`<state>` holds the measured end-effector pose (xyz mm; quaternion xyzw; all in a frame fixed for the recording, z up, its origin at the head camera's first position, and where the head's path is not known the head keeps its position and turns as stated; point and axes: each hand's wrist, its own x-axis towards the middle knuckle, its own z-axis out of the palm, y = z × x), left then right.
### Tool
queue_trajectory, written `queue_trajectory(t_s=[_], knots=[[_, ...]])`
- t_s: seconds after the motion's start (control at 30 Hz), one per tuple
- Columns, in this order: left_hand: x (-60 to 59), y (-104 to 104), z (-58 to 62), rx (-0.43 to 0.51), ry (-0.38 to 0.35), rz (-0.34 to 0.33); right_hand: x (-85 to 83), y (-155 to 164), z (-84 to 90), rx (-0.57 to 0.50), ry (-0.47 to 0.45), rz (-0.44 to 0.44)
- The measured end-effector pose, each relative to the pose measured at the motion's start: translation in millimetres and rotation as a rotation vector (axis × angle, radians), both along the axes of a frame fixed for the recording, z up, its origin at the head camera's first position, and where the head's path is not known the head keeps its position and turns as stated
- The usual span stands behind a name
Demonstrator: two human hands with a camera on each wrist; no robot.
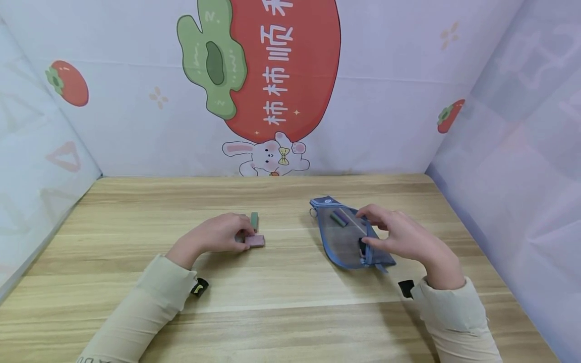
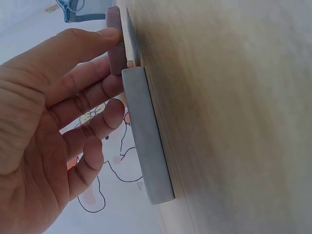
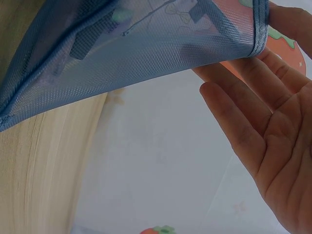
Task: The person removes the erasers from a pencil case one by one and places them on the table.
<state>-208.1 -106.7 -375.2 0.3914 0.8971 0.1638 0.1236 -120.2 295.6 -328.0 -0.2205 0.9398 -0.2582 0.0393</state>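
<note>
Wood-grain counter (image 1: 281, 287), white back wall (image 1: 386, 131), big red fruit print (image 1: 299, 65), bunny (image 1: 270, 157) below, pale patterned side walls (image 1: 535, 166), soft light

I'm in booth-like workspace (image 1: 281, 287): 3 pale printed walls (image 1: 386, 116) round wood-grain table (image 1: 150, 212), persimmon-and-rabbit print (image 1: 290, 70) facing me.

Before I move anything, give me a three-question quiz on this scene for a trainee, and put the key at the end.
1. What colour is the block that the left hand pinches? A) yellow, B) pink, C) black.
2. Which hand is nearer the pouch?
3. True or false: in the head view, the pouch lies to the left of that block.

Key:
1. B, pink.
2. The right hand.
3. False; the pouch lies to the right of it.
</note>
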Motion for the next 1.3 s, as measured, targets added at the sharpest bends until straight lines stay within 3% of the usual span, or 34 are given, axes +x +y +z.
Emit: queue_trajectory(t_s=[0.83, 1.1, 1.3], knots=[[0.2, 4.8, 1.9, -0.08, 0.014, -0.006, 1.8, -0.7, 3.8, 0.002, -0.01, -0.009], [-4.8, 0.0, 0.5, -0.027, 0.041, -0.033, 3.4, 0.0, 4.6, -0.003, 0.01, 0.004], [-5.0, -6.3, 9.4, 0.005, 0.01, -0.008, 3.1, 0.4, 4.8, -0.005, 0.007, 0.0]])
